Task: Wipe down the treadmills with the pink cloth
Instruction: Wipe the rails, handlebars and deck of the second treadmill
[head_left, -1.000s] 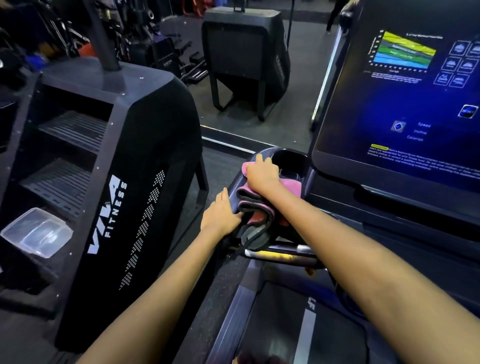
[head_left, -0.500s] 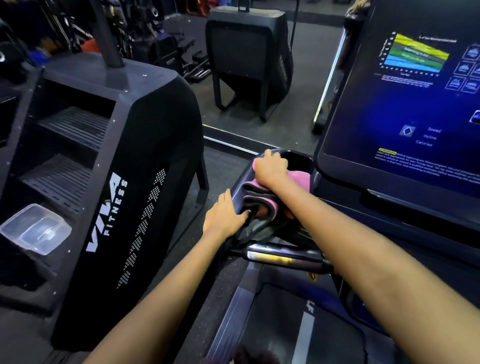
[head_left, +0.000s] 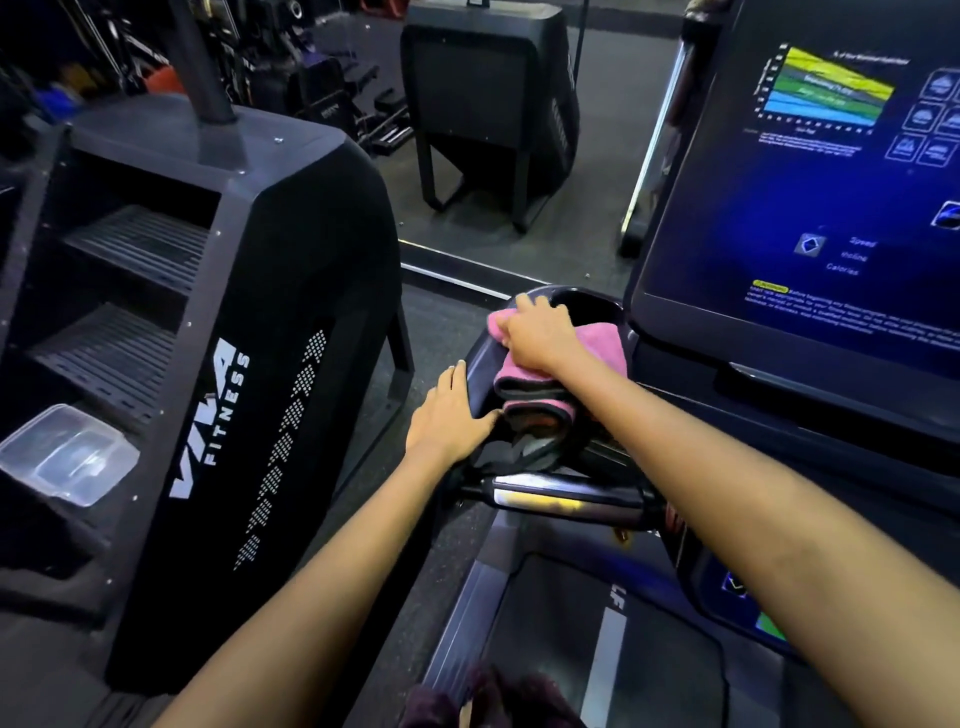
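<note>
The right hand (head_left: 540, 338) presses flat, fingers nearly straight, on the folded pink cloth (head_left: 597, 345) lying beneath them on the treadmill (head_left: 550, 493) console's left corner, its long fold running toward the person, while the left hand (head_left: 449, 415) rests open beside it.

**Colours and patterns, gym floor at the treadmill console**

- Cloth (head_left: 597, 345): pink on its upper face, dark grey along the folded edge; a second pink band shows in the fold below.
- Treadmill console tray (head_left: 480, 364): black.
- Touchscreen (head_left: 810, 208): deep blue, with a chart banded yellow, green and light blue, white text, one yellow label.
- Handlebar (head_left: 561, 499): black with a silver, glossy middle section.
- Stair-climber housing (head_left: 291, 338): matte black, white "VIVA FITNESS" lettering, columns of small white dots.
- Plastic container (head_left: 65, 454): clear, colourless.
- Treadmill belt (head_left: 571, 649): dark grey with a white stripe.
</note>
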